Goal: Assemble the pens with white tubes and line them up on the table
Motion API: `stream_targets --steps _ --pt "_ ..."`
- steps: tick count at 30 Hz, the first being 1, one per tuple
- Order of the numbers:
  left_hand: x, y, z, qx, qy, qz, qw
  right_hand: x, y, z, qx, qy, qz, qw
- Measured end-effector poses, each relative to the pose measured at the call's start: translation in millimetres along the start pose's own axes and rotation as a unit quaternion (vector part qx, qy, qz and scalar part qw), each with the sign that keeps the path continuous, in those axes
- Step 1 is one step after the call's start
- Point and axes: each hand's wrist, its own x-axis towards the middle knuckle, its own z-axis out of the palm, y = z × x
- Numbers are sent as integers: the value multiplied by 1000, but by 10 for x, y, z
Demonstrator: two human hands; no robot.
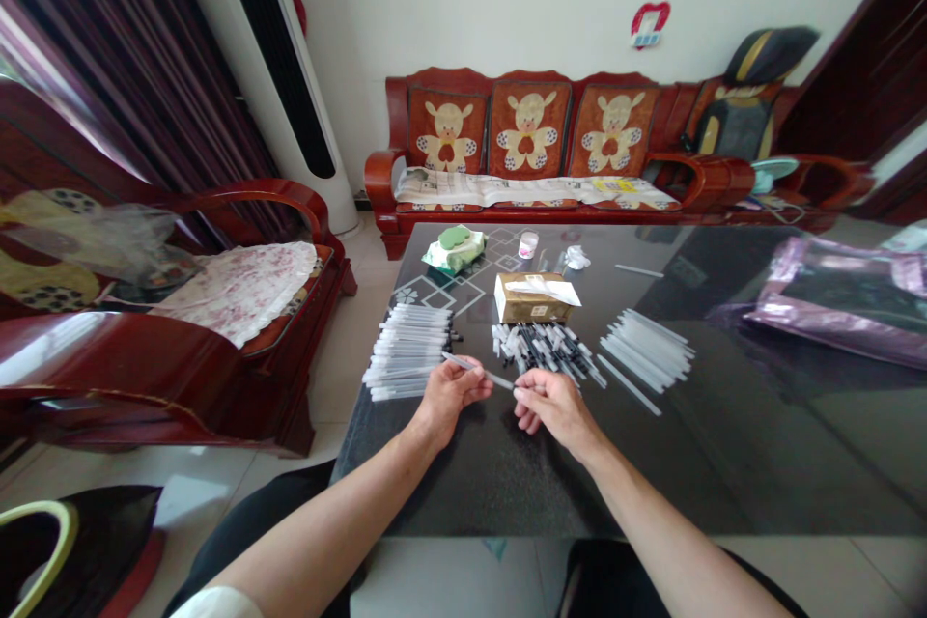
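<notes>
A slim translucent pen barrel [499, 380] is held level between my two hands above the near part of the table. My left hand [453, 396] is closed around its left part, and one end sticks out past the fingers. At the right end, the fingertips of my right hand [551, 408] pinch it; what lies under them is hidden. Beside my left hand lies a stack of whitish pens [406, 357] with dark ends. Behind my right hand is a heap of black and clear pen caps [547, 348]. Farther right are a pile of clear barrels [644, 348] and a single barrel [629, 384].
The dark glossy table [695, 473] also bears a tissue box [532, 307], a green wipes pack [455, 251], a small white jar [528, 244], a crumpled tissue [577, 257] and a lone tube [638, 270]. A purple plastic bag [818, 317] lies at the right. Wooden seats stand behind and left.
</notes>
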Motion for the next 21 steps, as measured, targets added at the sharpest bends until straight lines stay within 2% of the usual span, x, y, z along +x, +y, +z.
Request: stream_targets --steps 5,11,17,21 --pt "6 8 -2 2 -7 1 1000 5 -7 23 2 -4 28 1000" --pt "0 23 7 2 -5 -3 1000 4 -2 0 -7 10 -7 1000" --pt "-2 29 10 -3 -3 -4 1000 1 -5 4 7 6 37 999" --pt "-7 33 18 -5 -1 -6 1000 -2 -31 -8 6 1 4 1000"
